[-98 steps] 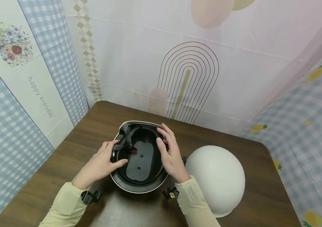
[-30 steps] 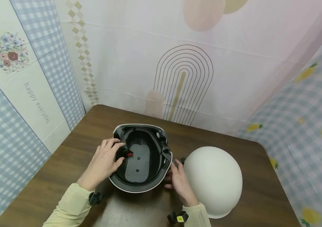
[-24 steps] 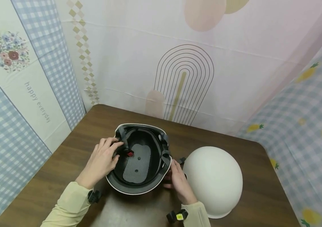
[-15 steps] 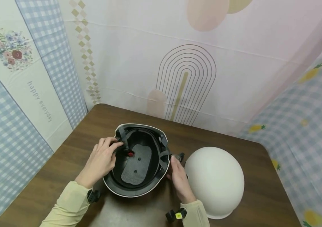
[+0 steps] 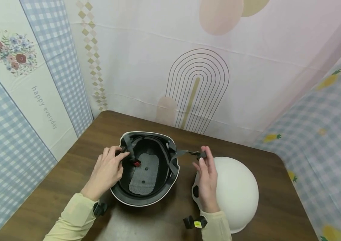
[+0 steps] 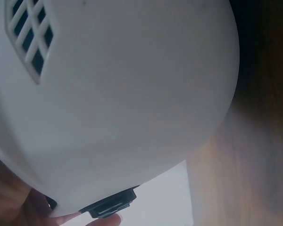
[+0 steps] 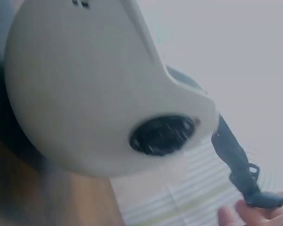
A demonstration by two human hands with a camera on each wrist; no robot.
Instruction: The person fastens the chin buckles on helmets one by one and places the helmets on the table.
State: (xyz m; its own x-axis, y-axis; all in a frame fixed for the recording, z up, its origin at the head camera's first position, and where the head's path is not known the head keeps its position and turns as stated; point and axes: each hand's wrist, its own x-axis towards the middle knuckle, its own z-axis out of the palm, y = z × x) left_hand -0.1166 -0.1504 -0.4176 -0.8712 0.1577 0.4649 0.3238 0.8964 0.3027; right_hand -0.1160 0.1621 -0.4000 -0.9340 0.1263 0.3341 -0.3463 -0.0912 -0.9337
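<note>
An upturned white helmet (image 5: pixel 142 174) with black lining lies on the table, its hollow facing up. My left hand (image 5: pixel 105 169) holds its left rim; in the left wrist view fingertips show beside a black fitting (image 6: pixel 111 202) on the white shell (image 6: pixel 132 89). Out to the right, my right hand (image 5: pixel 208 182) pinches the buckle end (image 5: pixel 202 155) of the grey chin strap (image 5: pixel 185 152), which stretches from the helmet's right side. The right wrist view shows the strap (image 7: pixel 230 146) hanging past a black disc (image 7: pixel 162 135). A red-tipped buckle part (image 5: pixel 136 164) rests inside the helmet.
A second white helmet (image 5: pixel 235 194) sits dome up on the right, partly behind my right hand and sleeve. The brown wooden table (image 5: pixel 266 177) ends at a patterned cloth backdrop (image 5: pixel 134 67).
My right hand has left the helmet's right rim and moved right and up, drawing the strap out of the helmet. The helmet turned slightly. My left hand has stayed on the left rim.
</note>
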